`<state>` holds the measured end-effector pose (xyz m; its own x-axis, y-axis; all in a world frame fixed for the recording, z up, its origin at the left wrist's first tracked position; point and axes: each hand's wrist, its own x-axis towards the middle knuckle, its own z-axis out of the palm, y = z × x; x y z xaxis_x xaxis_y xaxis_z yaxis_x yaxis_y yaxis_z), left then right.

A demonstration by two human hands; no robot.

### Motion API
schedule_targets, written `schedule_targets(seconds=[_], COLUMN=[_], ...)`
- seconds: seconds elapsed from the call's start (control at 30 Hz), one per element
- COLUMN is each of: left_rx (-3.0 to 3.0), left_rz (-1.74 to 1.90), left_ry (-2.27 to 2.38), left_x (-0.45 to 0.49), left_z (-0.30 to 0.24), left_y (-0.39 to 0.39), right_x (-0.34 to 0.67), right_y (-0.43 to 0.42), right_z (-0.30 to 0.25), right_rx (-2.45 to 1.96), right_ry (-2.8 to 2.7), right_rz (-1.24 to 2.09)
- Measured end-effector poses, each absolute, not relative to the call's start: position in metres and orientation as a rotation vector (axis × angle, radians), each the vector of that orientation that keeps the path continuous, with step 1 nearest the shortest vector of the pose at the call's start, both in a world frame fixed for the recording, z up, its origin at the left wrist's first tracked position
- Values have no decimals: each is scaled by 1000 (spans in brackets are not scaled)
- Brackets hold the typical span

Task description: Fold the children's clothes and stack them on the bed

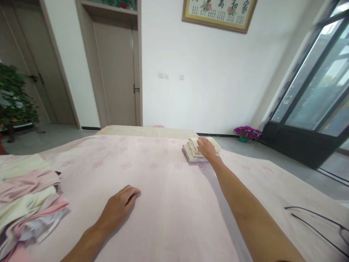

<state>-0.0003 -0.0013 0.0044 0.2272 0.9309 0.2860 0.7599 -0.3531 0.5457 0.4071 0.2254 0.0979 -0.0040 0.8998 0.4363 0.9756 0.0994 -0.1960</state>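
Observation:
My right hand [207, 148] is stretched far out and lies flat on a small stack of folded towels [194, 150], cream on top and pale lilac beneath, near the far edge of the bed. My left hand [122, 203] rests palm down on the pink flowered bedspread [163, 196] close to me, fingers loosely curled, holding nothing. A loose heap of unfolded pink and cream cloths [27, 203] lies at the left edge of the bed, beside my left arm.
Black cables [316, 222] trail over the bed's right corner. Beyond the bed are grey floor, a closed door [117, 72], a leafy plant [16, 98] at left, purple flowers [247, 133] by the wall, and a glass sliding door [313, 91] at right.

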Motion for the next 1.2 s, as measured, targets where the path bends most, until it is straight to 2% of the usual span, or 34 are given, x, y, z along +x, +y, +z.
schedule_targets(seconds=[0.1,0.2,0.4,0.6,0.73,0.83,0.93,1.03,1.1,1.2], left_rx=[2232,2235,2198,2117,2087,2093,2133,2018,1840,1599], left_rz=[881,919,979,1114,1170,1226,1243,1136,935,615], left_ry=[1595,1608,1653,1725,1782,1888,2185,2599,2847,2942], left_x=[0,1,-1,-2,-16,-52,-108,-170,-206,-244], left_z=[6,8,10,5,7,21,46,74,86,89], left_y=[-1,-2,-5,-7,-17,-30,-51,-76,-92,-110], right_x=[384,356,314,292,290,290,290,289,289,289], right_y=[189,143,51,6,2,3,3,4,4,4], right_z=[93,69,11,-8,-4,-2,-3,-5,-5,-4], right_rx=[-1604,-1391,-1573,-1670,-1649,-1641,-1633,-1628,-1633,-1630], right_ry=[-1907,-2075,-2453,-2399,-2394,-2381,-2364,-2352,-2347,-2343], right_rz=[-271,-121,183,-62,-81,-91,-92,-91,-88,-81])
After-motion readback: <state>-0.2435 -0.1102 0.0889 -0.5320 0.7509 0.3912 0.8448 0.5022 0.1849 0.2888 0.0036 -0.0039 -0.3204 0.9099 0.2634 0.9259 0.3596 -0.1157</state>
